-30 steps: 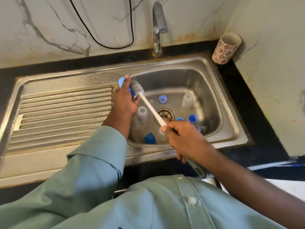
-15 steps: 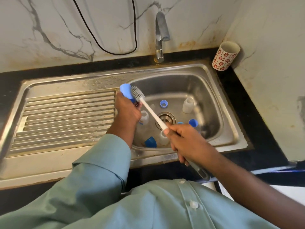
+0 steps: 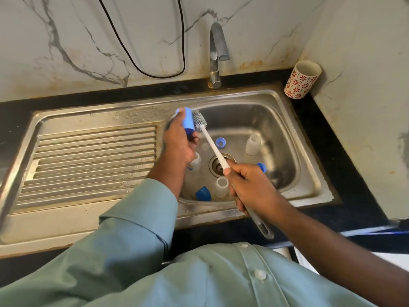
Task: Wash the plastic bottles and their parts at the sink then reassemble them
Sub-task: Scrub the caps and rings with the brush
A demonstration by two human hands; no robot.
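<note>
My left hand [image 3: 179, 144] grips a blue bottle cap [image 3: 187, 122] over the left rim of the steel sink [image 3: 309, 173]. My right hand [image 3: 250, 187] holds a long bottle brush [image 3: 210, 140] by its handle; the grey bristle head presses against the cap's right side. In the basin lie a clear bottle [image 3: 253, 144] at the back right, another clear bottle [image 3: 222, 186] near the front, a third bottle [image 3: 195, 161] partly hidden by my left hand, a blue ring [image 3: 221, 142], a blue cap [image 3: 203, 193] and another blue part [image 3: 261, 167] behind my right hand.
The tap [image 3: 218, 52] stands behind the basin, with no water running. A ribbed draining board [image 3: 88, 160] lies to the left. A red-flowered cup [image 3: 302, 79] sits on the black counter at the back right. A black cable [image 3: 141, 69] hangs on the marble wall.
My left hand has turned the blue cap more upright, showing its side. The brush head has shifted from the cap's mouth to its right side. The view has tilted slightly.
</note>
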